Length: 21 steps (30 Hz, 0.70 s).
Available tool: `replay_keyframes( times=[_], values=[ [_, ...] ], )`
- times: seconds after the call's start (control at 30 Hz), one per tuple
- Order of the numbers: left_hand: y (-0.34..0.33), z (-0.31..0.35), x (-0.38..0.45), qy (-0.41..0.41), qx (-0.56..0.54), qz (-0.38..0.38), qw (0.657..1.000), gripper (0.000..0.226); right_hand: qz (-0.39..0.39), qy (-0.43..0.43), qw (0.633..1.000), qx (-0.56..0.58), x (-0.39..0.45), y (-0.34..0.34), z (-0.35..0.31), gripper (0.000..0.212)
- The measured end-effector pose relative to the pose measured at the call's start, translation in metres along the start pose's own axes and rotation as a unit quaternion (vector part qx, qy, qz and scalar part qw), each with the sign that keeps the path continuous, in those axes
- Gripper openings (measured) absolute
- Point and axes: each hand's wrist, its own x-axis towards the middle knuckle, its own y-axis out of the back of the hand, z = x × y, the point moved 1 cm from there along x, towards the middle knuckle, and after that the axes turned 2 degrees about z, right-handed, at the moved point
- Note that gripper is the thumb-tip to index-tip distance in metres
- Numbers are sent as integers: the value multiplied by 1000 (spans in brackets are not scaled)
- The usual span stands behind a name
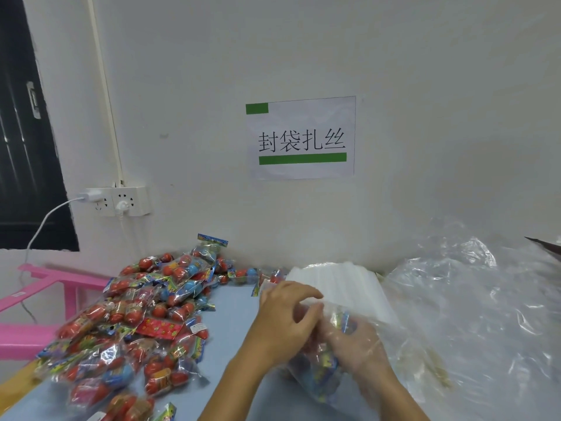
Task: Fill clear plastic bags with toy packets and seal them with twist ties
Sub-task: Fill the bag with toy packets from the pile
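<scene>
Both hands are together mid-surface — left hand (288,314) w/ fingers curled, pinching the mouth of a clear bag (331,369), right hand (358,344) shoved inside it, seen thru the film, gripping a toy packet (343,322) afaict. The bag looks thin, slippery and floppy, so IMO hold it at the rim, not the belly; the packets look light and crinkly. Loose packet pile (136,323) is to the left on the blue surface (233,323), w/ a white stack of bags (340,287) just behind the hands. More crumpled plastic (470,299) at right. Twist ties — can't spot any. Right fingers are blurred by the film.
</scene>
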Motion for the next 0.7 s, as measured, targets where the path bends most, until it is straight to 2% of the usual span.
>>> replay_keyframes(
  times=[0.07, 0.2, 0.33, 0.47, 0.6, 0.7],
  values=[
    [-1, -9, -8, 2, 19, -19, 1000, 32, 46, 16, 999, 2, 10, 4, 10, 33],
    [-6, 4, -14, -35, -1, -57, 998, 41, 6, 25, 999, -31, 7, -3, 10, 8],
    [-15, 24, -12, -83, -3, -70, 994, 32, 7, 90, 994, -62, 13, 7, 16, 4],
    [-21, 30, -13, -121, -18, -56, 991, 20, 20, 79, 996, -24, 17, 8, 25, 17],
    [-23, 36, -14, -139, -36, -67, 987, 21, 24, 3, 993, 112, 18, 3, 27, 37],
    [-22, 37, -14, -127, -43, -68, 989, 22, 23, 32, 995, 87, 25, 0, 28, 46]
  ],
)
